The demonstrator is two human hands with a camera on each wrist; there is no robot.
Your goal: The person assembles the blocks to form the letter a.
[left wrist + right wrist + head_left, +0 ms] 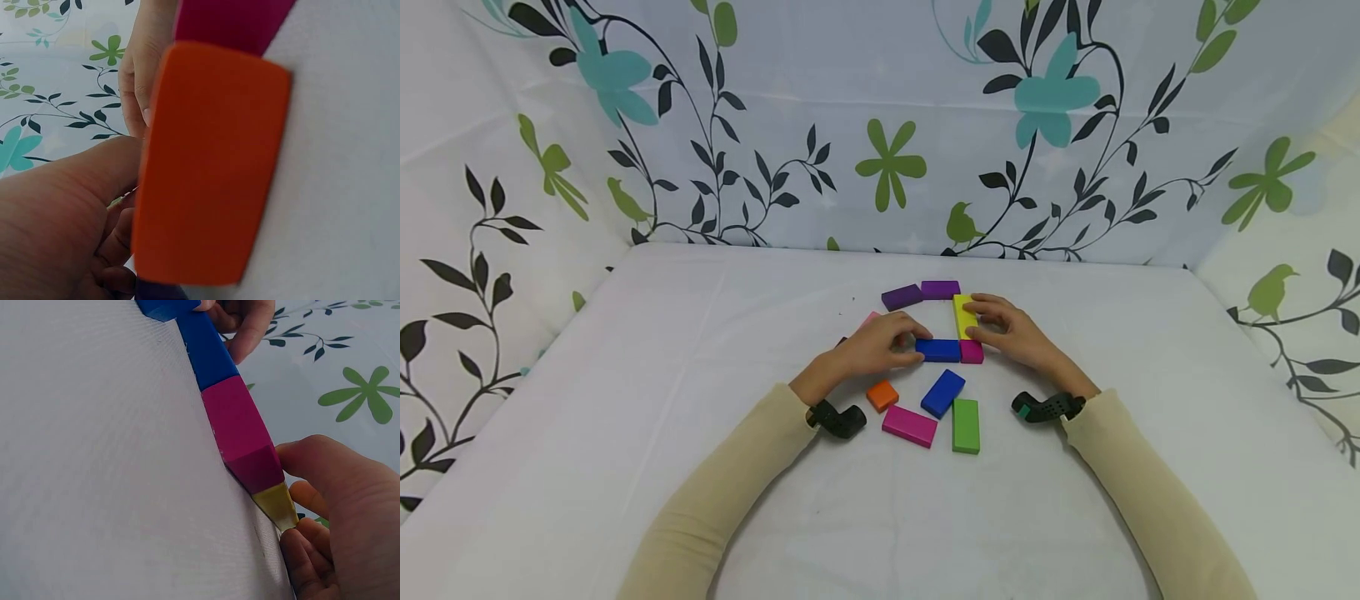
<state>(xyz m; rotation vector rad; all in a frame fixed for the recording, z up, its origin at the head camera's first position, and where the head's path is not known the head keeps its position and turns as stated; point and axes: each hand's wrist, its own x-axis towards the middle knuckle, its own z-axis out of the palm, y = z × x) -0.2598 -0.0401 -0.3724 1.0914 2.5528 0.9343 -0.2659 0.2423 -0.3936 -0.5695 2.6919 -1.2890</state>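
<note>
My left hand (878, 343) pinches the left end of a blue block (940, 351) between thumb and fingers. That block lies end to end with a small magenta block (972, 352). Behind the magenta one, a yellow block (962, 315) points away from me, its right side held by the thumb and fingertips of my right hand (1018, 335). In the right wrist view the blue block (208, 356), magenta block (240, 425) and yellow block (278, 506) form a touching row. Two purple blocks (940, 290) (902, 297) continue the outline at the far side.
Nearer me lie an orange block (882, 396), a magenta block (910, 426), a second blue block (943, 393) and a green block (966, 426). A pink block (870, 318) is partly hidden behind my left hand. White cloth (880, 525) covers the table; patterned cloth (805, 100) hangs behind.
</note>
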